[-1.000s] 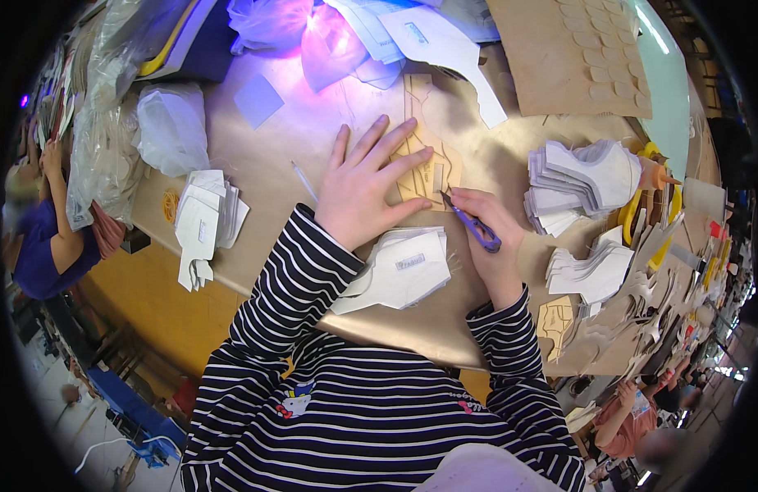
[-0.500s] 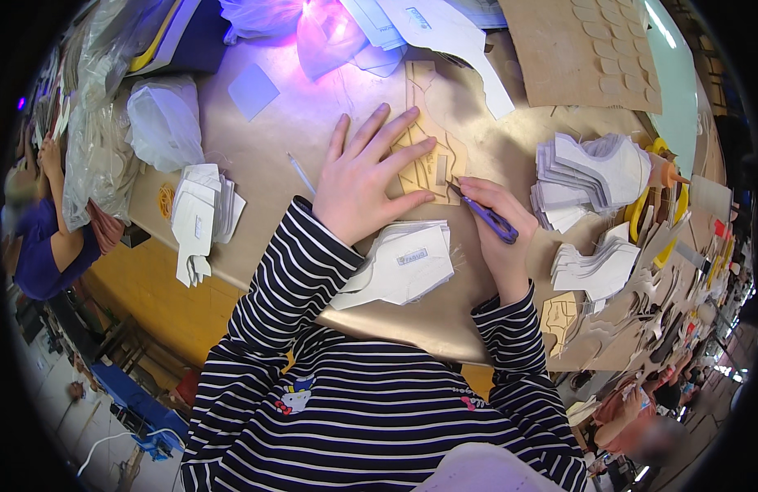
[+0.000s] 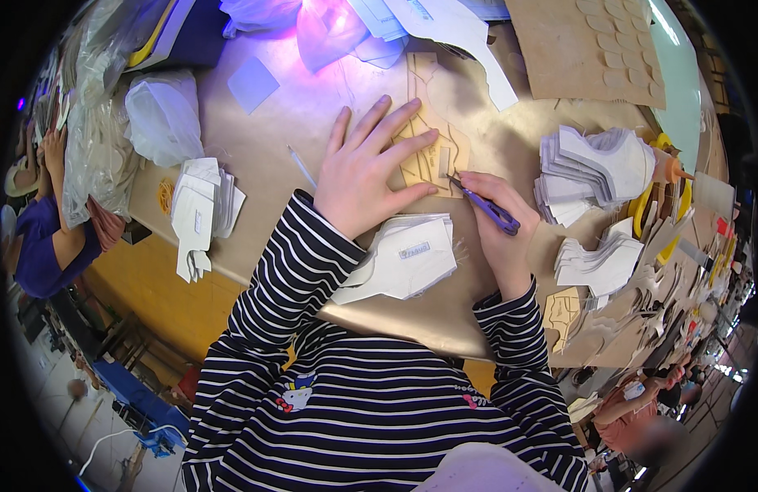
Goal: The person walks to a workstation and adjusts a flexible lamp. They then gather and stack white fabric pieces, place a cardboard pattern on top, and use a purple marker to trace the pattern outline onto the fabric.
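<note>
**Two hands working a tan template with a purple pen**

Head view: the left hand [image 3: 365,176] is lying flat with its fingers spread wide, pressing down on a tan cardboard template [image 3: 432,156] that is resting on the bench [image 3: 313,107] — the grip is holding nothing, only pinning the piece in place. The right hand [image 3: 498,225] is pinching a purple pen [image 3: 487,207], its fingers pressed together around the barrel, and the pen's tip is touching the template's right edge just beside the left hand's fingertips. Directly below the left hand, a stack of white cut pieces [image 3: 408,258] is lying on the bench, partly under the striped sleeve. To the right, more stacks of white shaped pieces [image 3: 596,168] are fanning out, well apart from the template. On the left side of the bench a smaller white pile [image 3: 200,209] is sitting near the edge — beyond it, another person's arm in purple [image 3: 47,246] is showing at the frame's rim.
</note>
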The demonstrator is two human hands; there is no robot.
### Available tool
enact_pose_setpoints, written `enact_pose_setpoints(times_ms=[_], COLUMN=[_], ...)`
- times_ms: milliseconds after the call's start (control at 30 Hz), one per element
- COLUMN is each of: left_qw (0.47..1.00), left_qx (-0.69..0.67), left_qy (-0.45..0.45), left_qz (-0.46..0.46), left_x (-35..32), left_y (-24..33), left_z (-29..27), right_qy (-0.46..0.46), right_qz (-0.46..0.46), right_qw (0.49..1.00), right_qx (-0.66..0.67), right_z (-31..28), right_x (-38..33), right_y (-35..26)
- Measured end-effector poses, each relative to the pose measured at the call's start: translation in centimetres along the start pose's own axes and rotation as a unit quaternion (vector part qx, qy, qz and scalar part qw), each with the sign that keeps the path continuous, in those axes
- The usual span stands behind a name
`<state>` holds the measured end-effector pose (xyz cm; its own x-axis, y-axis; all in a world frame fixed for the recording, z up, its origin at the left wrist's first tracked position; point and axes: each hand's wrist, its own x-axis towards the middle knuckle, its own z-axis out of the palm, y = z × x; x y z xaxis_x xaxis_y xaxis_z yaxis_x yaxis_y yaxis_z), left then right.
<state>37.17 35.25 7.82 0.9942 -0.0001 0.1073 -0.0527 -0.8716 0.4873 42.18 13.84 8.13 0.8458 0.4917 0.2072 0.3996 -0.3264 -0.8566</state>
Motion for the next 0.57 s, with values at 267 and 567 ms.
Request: enact_pose_setpoints(times_ms=[267,567], left_qw=[1.0,1.0], left_qx=[0.0,-0.003], left_qy=[0.008,-0.001], left_qz=[0.001,-0.002], left_x=[0.04,0.05], left_y=[-0.01,-0.02], left_z=[-0.01,-0.08], right_qy=[0.007,-0.011], right_qz=[0.005,0.021], right_qw=[1.0,1.0], right_qx=[0.008,0.019], right_z=[-0.04,-0.33], right_x=[-0.01,0.22], right_y=[-0.15,-0.22])
